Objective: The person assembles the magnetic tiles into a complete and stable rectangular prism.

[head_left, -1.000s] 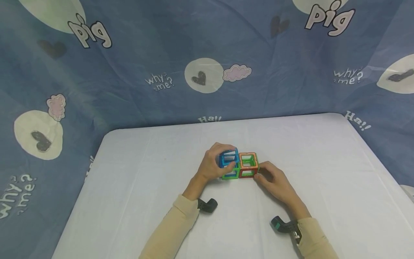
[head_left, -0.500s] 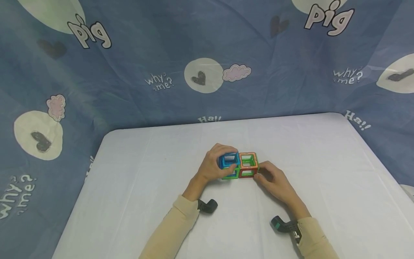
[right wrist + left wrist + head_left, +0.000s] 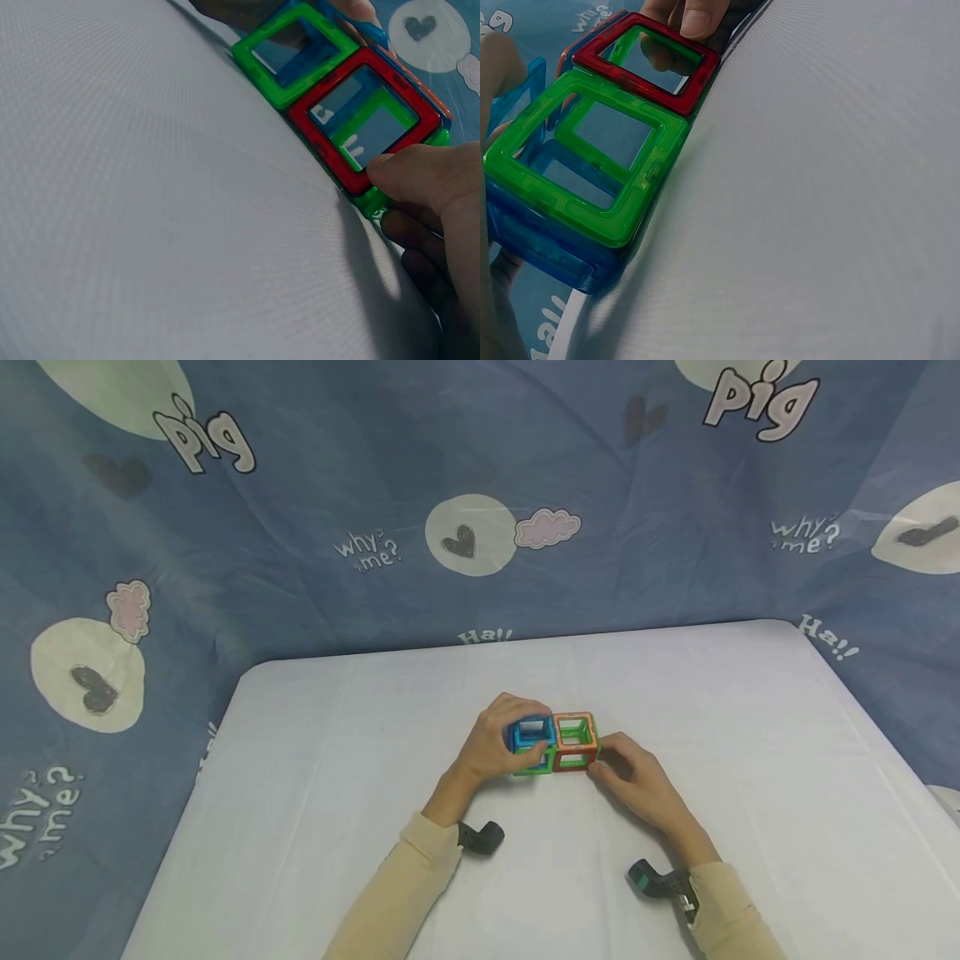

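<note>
Two cubes of see-through magnetic tiles stand side by side on the white table. The right cube [image 3: 575, 742] has an orange top, a red front and green sides. Green faces the front of the left cube [image 3: 660, 161], with blue at its side. A blue magnetic tile [image 3: 534, 729] lies over the left cube's top; in the left wrist view it looks slightly raised. My left hand [image 3: 489, 742] holds this tile between thumb and fingers. With the thumb on the red front and fingers at the side, my right hand [image 3: 641, 783] grips the right cube.
The white tabletop [image 3: 337, 860] spreads around the cubes. Behind and beside it hangs a blue printed cloth [image 3: 300, 568]. A black camera mount [image 3: 483, 838] sits on the left wrist, another mount [image 3: 652, 880] on the right.
The blue tile stood tilted up over the left cube a second ago; its far edge has come down and it lies flatter. The right hand has stayed in place.
</note>
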The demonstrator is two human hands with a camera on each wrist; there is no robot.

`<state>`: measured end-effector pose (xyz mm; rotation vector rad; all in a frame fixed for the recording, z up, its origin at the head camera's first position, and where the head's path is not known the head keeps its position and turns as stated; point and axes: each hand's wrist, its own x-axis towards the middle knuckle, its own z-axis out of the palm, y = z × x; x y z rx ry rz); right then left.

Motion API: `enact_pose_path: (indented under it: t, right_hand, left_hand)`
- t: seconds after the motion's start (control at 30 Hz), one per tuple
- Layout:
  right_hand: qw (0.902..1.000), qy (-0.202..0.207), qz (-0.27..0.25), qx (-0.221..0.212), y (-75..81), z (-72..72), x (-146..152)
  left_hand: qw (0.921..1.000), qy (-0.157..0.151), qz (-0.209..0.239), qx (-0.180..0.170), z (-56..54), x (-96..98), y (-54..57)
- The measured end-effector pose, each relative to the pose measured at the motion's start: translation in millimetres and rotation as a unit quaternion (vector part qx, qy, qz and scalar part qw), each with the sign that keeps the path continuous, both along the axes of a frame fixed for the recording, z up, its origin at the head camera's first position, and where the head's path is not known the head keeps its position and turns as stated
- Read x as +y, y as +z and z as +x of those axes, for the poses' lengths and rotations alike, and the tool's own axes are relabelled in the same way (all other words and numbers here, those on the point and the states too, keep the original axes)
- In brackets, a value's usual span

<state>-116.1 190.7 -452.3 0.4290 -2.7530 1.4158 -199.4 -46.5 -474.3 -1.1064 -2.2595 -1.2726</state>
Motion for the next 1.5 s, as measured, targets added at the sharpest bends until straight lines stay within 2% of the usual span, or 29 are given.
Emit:
enact_pose_path:
  t: [0.2, 0.3, 1.27, 1.5]
  right_hand:
    - [1.0, 0.002, -0.004, 0.003, -24.4, -9.0, 8]
    - [0.9999, 0.008, -0.008, 0.002, -28.6, -10.8, 11]
    - [0.9999, 0.01, -0.004, 0.013, -30.5, -12.4, 14]
    - [0.9998, 0.015, -0.008, 0.009, -32.7, -12.6, 14]
  left_hand:
    - [1.0, -0.001, -0.006, -0.003, -0.3, -0.3, 0.3]
    - [0.9999, -0.002, -0.011, -0.001, -0.6, -0.4, 0.2]
    - [0.9995, -0.01, -0.029, -0.002, 0.1, -0.1, 2.2]
    - [0.9993, -0.02, -0.023, -0.021, 0.0, -0.4, 0.0]
